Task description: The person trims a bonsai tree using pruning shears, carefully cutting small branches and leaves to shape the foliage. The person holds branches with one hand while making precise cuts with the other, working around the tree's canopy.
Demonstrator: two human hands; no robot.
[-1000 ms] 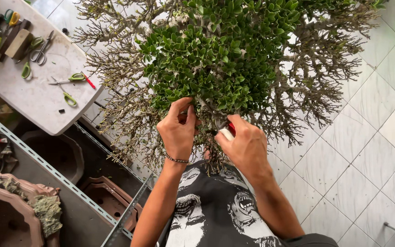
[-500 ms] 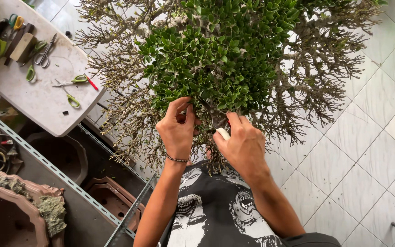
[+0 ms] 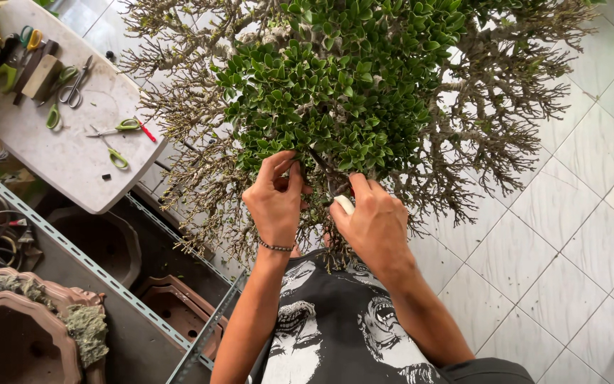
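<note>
Left hand (image 3: 275, 199) pinches a leafy twig of the bonsai tree (image 3: 349, 85), fingers closed on it. Right hand (image 3: 374, 224) grips a white-handled tool (image 3: 345, 205) at the foliage's lower edge. Scissors (image 3: 119, 128) lie on the tabletop (image 3: 65, 171), well left.

2 hands (image 3: 325, 206) in leafy bonsai (image 3: 349, 78), scissors (image 3: 119, 129) nearby
</note>
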